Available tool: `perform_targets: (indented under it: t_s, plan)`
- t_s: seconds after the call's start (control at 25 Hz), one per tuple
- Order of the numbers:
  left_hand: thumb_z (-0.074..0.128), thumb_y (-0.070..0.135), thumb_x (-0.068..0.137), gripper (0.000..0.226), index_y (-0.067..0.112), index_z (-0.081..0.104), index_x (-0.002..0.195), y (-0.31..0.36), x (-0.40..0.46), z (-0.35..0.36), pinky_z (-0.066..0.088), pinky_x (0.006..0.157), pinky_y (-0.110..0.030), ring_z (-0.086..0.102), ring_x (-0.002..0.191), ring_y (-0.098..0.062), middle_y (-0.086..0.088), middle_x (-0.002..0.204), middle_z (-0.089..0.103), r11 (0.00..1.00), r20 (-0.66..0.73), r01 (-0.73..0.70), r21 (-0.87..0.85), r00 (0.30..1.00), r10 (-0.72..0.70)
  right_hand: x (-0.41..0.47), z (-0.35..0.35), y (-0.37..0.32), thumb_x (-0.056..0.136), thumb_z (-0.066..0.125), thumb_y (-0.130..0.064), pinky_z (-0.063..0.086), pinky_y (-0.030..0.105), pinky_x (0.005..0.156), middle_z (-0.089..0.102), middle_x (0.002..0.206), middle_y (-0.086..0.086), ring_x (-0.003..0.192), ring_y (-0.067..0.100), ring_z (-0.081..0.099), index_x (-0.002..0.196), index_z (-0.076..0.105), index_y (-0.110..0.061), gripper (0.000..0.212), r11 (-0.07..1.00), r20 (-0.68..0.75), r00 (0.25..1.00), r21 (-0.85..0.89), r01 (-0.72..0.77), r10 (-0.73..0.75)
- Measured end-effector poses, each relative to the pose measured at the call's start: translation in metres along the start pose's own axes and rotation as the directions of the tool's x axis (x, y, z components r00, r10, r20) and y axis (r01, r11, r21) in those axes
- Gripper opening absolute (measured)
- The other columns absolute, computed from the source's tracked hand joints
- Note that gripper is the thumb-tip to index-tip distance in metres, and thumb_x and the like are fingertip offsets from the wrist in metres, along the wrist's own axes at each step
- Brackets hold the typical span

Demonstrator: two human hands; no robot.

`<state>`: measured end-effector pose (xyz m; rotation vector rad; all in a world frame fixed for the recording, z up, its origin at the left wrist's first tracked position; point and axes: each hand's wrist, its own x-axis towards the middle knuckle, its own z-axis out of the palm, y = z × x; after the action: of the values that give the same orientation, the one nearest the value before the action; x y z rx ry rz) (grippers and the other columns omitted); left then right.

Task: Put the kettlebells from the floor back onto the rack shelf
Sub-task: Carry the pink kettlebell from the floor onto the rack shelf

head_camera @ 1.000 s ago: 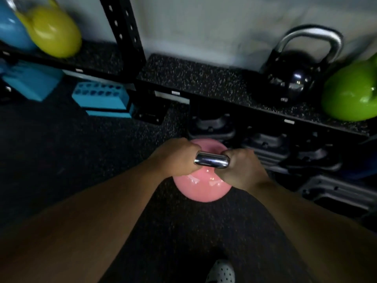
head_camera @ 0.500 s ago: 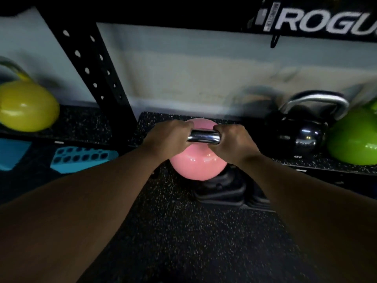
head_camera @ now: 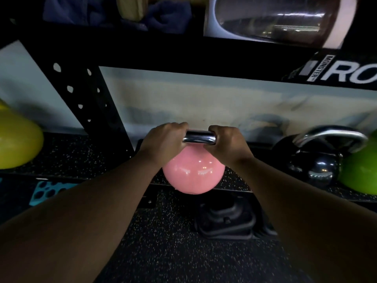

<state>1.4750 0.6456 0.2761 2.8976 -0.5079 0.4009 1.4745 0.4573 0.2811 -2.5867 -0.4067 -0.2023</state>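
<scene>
A pink kettlebell [head_camera: 193, 176] with a chrome handle [head_camera: 199, 137] hangs at the front edge of the rack shelf [head_camera: 81, 158], its lower part overlapping the shelf lip. My left hand [head_camera: 163, 141] grips the left end of the handle and my right hand [head_camera: 226, 144] grips the right end. Whether the bell rests on the speckled shelf mat or hangs just above it I cannot tell.
On the shelf to the right stand a black kettlebell [head_camera: 318, 162] and a green one [head_camera: 361, 172]; a yellow one [head_camera: 16, 144] sits at left past a black upright post [head_camera: 89, 103]. Black weights [head_camera: 226, 219] lie on the floor under the shelf. An upper shelf beam [head_camera: 183, 54] runs overhead.
Both hands have lifted the pink kettlebell from the floor up and forward to the shelf edge. The view has tilted upward, showing the upper shelf.
</scene>
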Motion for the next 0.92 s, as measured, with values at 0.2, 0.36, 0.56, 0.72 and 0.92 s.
perform_targets:
  t_s: [0.2, 0.36, 0.56, 0.72, 0.92]
  plan:
    - [0.074, 0.026, 0.081, 0.023, 0.011, 0.059, 0.091, 0.002, 0.024, 0.012, 0.035, 0.059, -0.033, 0.064, 0.080, -0.036, -0.011, 0.085, 0.068, 0.989, -0.018, 0.101, -0.106, 0.994, -0.103, 0.018, 0.000, 0.006, 0.077, 0.068, -0.014, 0.030, 0.029, 0.054, 0.060, 0.064, 0.004, 0.063, 0.025, 0.058, 0.082, 0.067, -0.009, 0.007, 0.995, -0.001, 0.996, 0.027, -0.092, 0.092]
    - [0.075, 0.024, 0.082, 0.023, 0.013, 0.056, 0.088, 0.005, 0.036, 0.016, 0.035, 0.060, -0.033, 0.061, 0.078, -0.031, -0.008, 0.081, 0.064, 0.967, 0.031, 0.178, -0.182, 0.984, -0.175, 0.029, -0.001, 0.010, 0.079, 0.065, -0.015, 0.045, 0.031, 0.058, 0.068, 0.072, 0.010, 0.068, 0.028, 0.063, 0.088, 0.068, -0.011, 0.010, 0.988, 0.037, 0.988, 0.026, -0.149, 0.148]
    - [0.071, 0.018, 0.081, 0.016, 0.013, 0.056, 0.084, -0.001, 0.049, 0.024, 0.038, 0.061, -0.033, 0.061, 0.077, -0.033, -0.008, 0.079, 0.064, 0.960, 0.060, 0.198, -0.198, 0.980, -0.189, 0.040, 0.002, 0.017, 0.080, 0.063, -0.016, 0.052, 0.035, 0.063, 0.069, 0.075, 0.011, 0.071, 0.030, 0.065, 0.092, 0.068, -0.012, 0.013, 0.984, 0.061, 0.983, 0.039, -0.173, 0.170]
    - [0.073, 0.017, 0.078, 0.018, 0.012, 0.062, 0.093, -0.005, 0.048, 0.021, 0.040, 0.063, -0.030, 0.063, 0.080, -0.032, -0.009, 0.083, 0.067, 0.944, 0.095, 0.220, -0.247, 0.975, -0.203, 0.039, -0.002, 0.016, 0.083, 0.062, -0.016, 0.055, 0.038, 0.067, 0.071, 0.081, 0.014, 0.075, 0.031, 0.066, 0.096, 0.067, -0.011, 0.015, 0.987, 0.117, 0.981, 0.035, -0.156, 0.151]
    - [0.075, 0.016, 0.076, 0.053, 0.016, 0.048, 0.122, -0.001, 0.040, 0.007, 0.052, 0.083, -0.041, 0.061, 0.100, -0.028, -0.009, 0.112, 0.060, 0.897, 0.174, 0.267, -0.353, 0.960, -0.217, 0.046, -0.020, 0.011, 0.072, 0.074, -0.020, 0.049, 0.050, 0.093, 0.056, 0.123, 0.013, 0.115, 0.035, 0.050, 0.128, 0.050, -0.028, 0.061, 0.994, 0.314, 0.944, 0.002, -0.108, 0.102]
